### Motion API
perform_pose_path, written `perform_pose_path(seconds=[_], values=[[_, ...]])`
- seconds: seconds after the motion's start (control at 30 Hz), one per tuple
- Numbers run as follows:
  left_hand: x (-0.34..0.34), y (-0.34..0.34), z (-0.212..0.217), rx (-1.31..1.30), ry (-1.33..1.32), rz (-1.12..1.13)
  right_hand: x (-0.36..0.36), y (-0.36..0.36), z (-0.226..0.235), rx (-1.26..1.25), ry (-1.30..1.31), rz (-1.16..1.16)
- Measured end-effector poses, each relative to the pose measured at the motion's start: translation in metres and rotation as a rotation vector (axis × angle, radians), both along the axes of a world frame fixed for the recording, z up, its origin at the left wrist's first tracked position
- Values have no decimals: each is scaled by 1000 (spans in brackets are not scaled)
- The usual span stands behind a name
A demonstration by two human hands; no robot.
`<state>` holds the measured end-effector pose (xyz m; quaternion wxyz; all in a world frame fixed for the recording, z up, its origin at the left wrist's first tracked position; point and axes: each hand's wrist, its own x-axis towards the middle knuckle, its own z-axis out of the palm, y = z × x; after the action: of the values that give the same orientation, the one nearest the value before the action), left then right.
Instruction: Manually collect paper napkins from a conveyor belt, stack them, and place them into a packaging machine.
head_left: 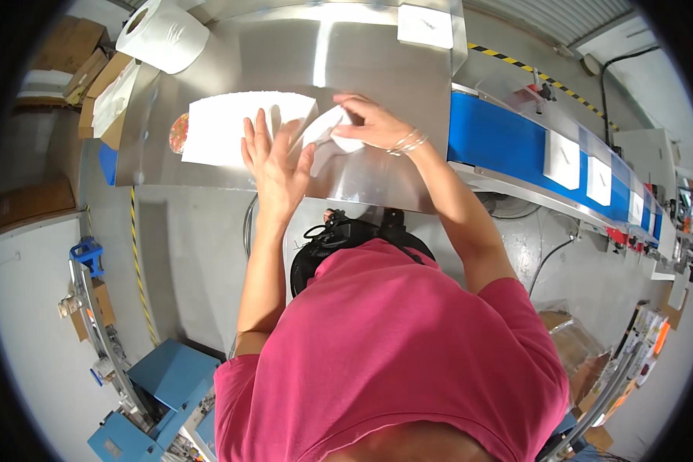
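A white sheet that looks like paper towel (223, 127) lies across the near left part of the steel table (385, 85). My left hand (276, 165) rests over its right part, fingers spread and holding nothing. At the sheet's right end the paper is lifted and creased. My right hand (373, 123), with thin bangles on the wrist, has that raised end between its thumb and fingers. A round, red-patterned thing (179, 133) sticks out from under the sheet's left edge; the rest of it is hidden.
A big white paper roll (162, 37) stands at the table's far left corner. A white sheet (425, 27) lies at the far right. Beside the table runs a blue conveyor belt (500, 138) carrying several flat white pieces. An open cardboard box (115, 100) stands left.
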<state>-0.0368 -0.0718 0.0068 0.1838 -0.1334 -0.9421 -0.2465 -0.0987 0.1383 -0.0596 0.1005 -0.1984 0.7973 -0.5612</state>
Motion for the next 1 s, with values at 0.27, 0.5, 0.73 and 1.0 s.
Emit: perform_pose_path(seconds=[0.27,0.5,0.73,1.0], values=[[-6,-21,-11,-31,-6,64,49,131,-7,299,-164,-846],[-9,-13,-15,-61,60,89,74,202,-12,1278,404,-1229],[-9,-20,-15,-96,57,57,12,9,32,213,78,-60],[-17,-27,-8,-34,51,37,-3,-3,-11,-232,-217,-51]])
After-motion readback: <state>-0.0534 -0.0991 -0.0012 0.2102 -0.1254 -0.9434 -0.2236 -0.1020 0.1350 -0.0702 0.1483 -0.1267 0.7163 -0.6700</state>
